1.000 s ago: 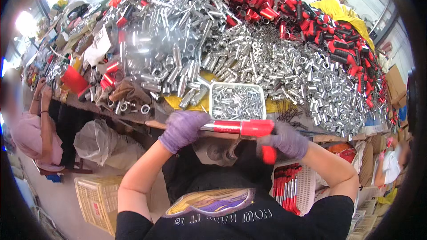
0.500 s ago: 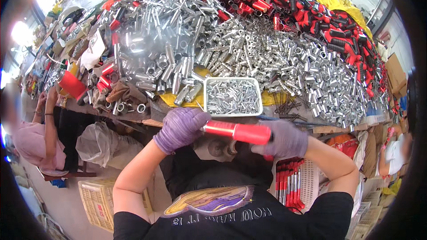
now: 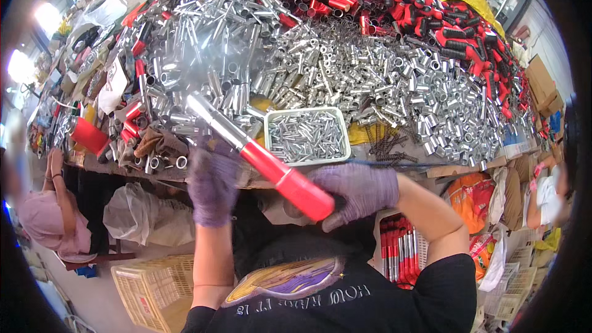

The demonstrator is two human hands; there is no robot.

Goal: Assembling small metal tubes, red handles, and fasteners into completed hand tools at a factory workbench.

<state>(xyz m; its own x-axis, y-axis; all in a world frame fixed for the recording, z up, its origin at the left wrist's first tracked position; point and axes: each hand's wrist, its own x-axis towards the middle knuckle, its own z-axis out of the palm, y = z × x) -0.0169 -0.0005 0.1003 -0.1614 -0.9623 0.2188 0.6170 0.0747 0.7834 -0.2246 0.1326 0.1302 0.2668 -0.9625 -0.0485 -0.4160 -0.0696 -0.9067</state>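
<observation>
A metal tube with a long red handle (image 3: 290, 185) slants up and to the left in front of my chest, its silver end (image 3: 213, 118) over the pile. My right hand (image 3: 361, 190), in a purple knit glove, is closed around the lower red end. My left hand (image 3: 214, 182), gloved alike, is raised beside the silver part; motion smears its fingers, so its grip and any contact with the tube are unclear. Just beyond the tube, a white tray (image 3: 267, 142) of small silver pins stands at the table's near edge.
Silver tubes (image 3: 216, 49), small metal fittings (image 3: 345, 68), short sleeves (image 3: 456, 117) and red-and-black handles (image 3: 456, 31) heap over the table. Dark springs (image 3: 391, 147) lie right of the tray. Below right, a basket holds red-handled tubes (image 3: 399, 253); a crate (image 3: 148, 290) stands lower left. Another person (image 3: 52, 222) sits at left.
The handled tube has swung from nearly level to a steep slant, showing its silver length. My left hand has moved left, off its earlier place at the tube's end; my right hand keeps the red end.
</observation>
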